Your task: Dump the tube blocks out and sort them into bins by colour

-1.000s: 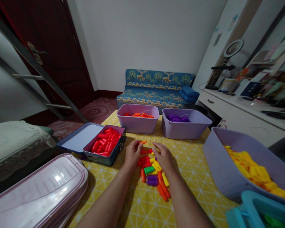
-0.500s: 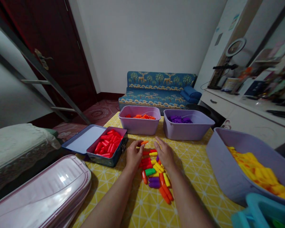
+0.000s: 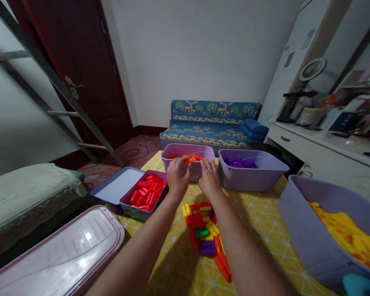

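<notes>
At the near wall of the left lilac bin (image 3: 175,151), my left hand (image 3: 178,177) pinches a small orange plastic piece (image 3: 189,159) between thumb and fingers. Orange pieces lie inside that bin, partly hidden by my hands. My right hand (image 3: 210,179) is beside it at the bin's front, its fingers stretched out and the thumb apart; no piece shows clearly in it. Below my hands a mixed pile of short, tube-like plastic pieces lies on the yellow cloth, with a green piece (image 3: 202,233), purple pieces (image 3: 207,248) and orange pieces (image 3: 222,265) among red and yellow ones.
An open case (image 3: 135,211) of red pieces (image 3: 148,191) stands left, near stacked pale lids (image 3: 61,246). Another lilac bin (image 3: 254,176) holds purple pieces; a larger bin (image 3: 308,222) at right holds yellow ones. A turquoise container (image 3: 361,284) shows at the lower right edge.
Both hands have moved forward from above the pile to the left lilac bin, the left one carrying the orange piece. Yellow and red pieces at the pile's left have shifted. The view has tilted slightly.
</notes>
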{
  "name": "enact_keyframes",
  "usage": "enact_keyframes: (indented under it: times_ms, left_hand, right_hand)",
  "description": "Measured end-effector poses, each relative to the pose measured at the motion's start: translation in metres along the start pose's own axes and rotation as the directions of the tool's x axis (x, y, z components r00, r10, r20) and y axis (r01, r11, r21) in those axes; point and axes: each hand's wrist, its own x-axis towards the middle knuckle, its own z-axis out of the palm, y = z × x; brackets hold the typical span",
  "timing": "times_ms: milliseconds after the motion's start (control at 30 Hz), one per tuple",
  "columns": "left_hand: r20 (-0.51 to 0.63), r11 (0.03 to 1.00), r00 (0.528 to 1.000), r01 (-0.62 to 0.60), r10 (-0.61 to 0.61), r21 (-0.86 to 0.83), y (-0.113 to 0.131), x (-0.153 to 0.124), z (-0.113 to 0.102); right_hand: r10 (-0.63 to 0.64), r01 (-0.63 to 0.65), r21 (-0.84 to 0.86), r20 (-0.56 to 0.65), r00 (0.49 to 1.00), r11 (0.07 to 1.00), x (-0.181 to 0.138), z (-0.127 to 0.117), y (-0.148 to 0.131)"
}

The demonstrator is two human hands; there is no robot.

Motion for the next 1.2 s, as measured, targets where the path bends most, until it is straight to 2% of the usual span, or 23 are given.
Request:
enact_keyframes:
  times_ms: [67,100,167,200,233,333,400,433,467,533,567,633,667,700,733,767,800,867,933,1000,1067,1133,1200]
  left_hand:
    - [0.083,0.986,0.995,0.036,-0.05,0.16,0.0,0.032,0.008]
    - [0.183,0.966,0.979,0.038,-0.087,0.256,0.001,0.044,0.013]
    - [0.376,0.923,0.913,0.003,-0.159,0.385,0.005,0.055,0.019]
    - [0.434,0.912,0.884,-0.024,-0.171,0.409,0.009,0.055,0.02]
    - [0.46,0.912,0.873,-0.05,-0.158,0.408,0.013,0.05,0.02]
    - [0.428,0.94,0.903,-0.114,-0.037,0.322,0.023,0.019,0.009]
    - [0.471,0.964,0.882,-0.114,-0.014,0.241,0.022,-0.007,-0.004]
    - [0.539,0.974,0.842,-0.085,-0.042,0.209,0.019,-0.02,-0.011]
    - [0.632,0.981,0.771,-0.05,-0.08,0.186,0.016,-0.031,-0.019]
    - [0.806,0.988,0.582,-0.026,-0.109,0.153,0.007,-0.048,-0.036]
    - [0.875,0.991,0.476,-0.045,-0.088,0.124,0.004,-0.055,-0.044]
    - [0.957,0.994,0.287,-0.094,-0.032,0.062,0.003,-0.068,-0.057]
    - [0.976,0.993,0.217,-0.111,-0.023,0.048,0.005,-0.075,-0.061]
    - [0.984,0.991,0.172,-0.123,-0.035,0.057,0.009,-0.082,-0.063]
    - [0.985,0.988,0.159,-0.132,-0.061,0.083,0.013,-0.09,-0.064]
    - [0.981,0.984,0.172,-0.138,-0.089,0.113,0.017,-0.099,-0.063]
    - [0.971,0.98,0.216,-0.139,-0.107,0.139,0.019,-0.107,-0.06]
    - [0.937,0.983,0.338,-0.127,-0.085,0.135,0.019,-0.118,-0.05]
    - [0.896,0.991,0.444,-0.122,0.001,0.06,0.012,-0.121,-0.035]
    - [0.859,0.99,0.504,-0.137,0.097,-0.031,0.001,-0.115,-0.021]
    - [0.828,0.984,0.537,-0.149,0.164,-0.098,-0.007,-0.105,-0.007]
    - [0.79,0.985,0.589,-0.134,0.17,-0.113,-0.012,-0.097,0.004]
    - [0.725,0.994,0.68,-0.077,0.109,-0.077,-0.013,-0.095,0.012]
  right_hand:
    - [0.003,-0.003,-0.014,0.032,0.999,1.0,0.0,-0.003,-0.001]
    - [0.004,-0.003,-0.012,0.045,0.999,1.0,0.0,-0.004,-0.001]
    - [0.006,-0.006,0.013,0.059,0.998,1.0,0.001,-0.007,-0.001]
    - [0.001,-0.003,0.037,0.057,0.998,0.999,0.0,-0.007,0.0]
    - [-0.009,0.006,0.066,0.045,0.999,0.998,-0.001,-0.008,0.002]
    - [-0.011,0.018,0.15,-0.047,0.999,0.989,-0.012,-0.012,0.011]
    - [0.052,-0.04,0.179,-0.061,0.997,0.983,-0.028,-0.019,0.021]
    - [0.101,-0.097,0.18,-0.012,0.995,0.979,-0.039,-0.024,0.026]
    - [0.151,-0.162,0.164,0.08,0.985,0.973,-0.051,-0.029,0.031]
    - [0.203,-0.246,0.094,0.329,0.922,0.965,-0.075,-0.04,0.042]
    - [0.189,-0.242,0.067,0.442,0.877,0.968,-0.086,-0.045,0.047]
    - [0.112,-0.179,0.06,0.577,0.809,0.982,-0.106,-0.051,0.055]
    - [0.067,-0.14,0.075,0.606,0.793,0.987,-0.115,-0.052,0.059]
    - [0.033,-0.11,0.086,0.618,0.785,0.99,-0.123,-0.052,0.061]
    - [0.017,-0.089,0.086,0.622,0.782,0.992,-0.13,-0.05,0.062]
    - [0.013,-0.078,0.077,0.621,0.784,0.994,-0.136,-0.048,0.063]
    - [0.012,-0.068,0.069,0.613,0.79,0.995,-0.141,-0.045,0.062]
    - [0.017,-0.062,0.061,0.566,0.825,0.996,-0.147,-0.038,0.059]
    - [0.021,-0.063,0.069,0.491,0.871,0.996,-0.145,-0.03,0.055]
    - [0.044,-0.084,0.075,0.424,0.904,0.994,-0.136,-0.022,0.053]
    - [0.058,-0.107,0.108,0.381,0.923,0.988,-0.124,-0.014,0.055]
    - [0.04,-0.109,0.193,0.33,0.943,0.975,-0.114,-0.006,0.06]
    - [0.018,-0.096,0.285,0.265,0.964,0.954,-0.108,0.001,0.065]
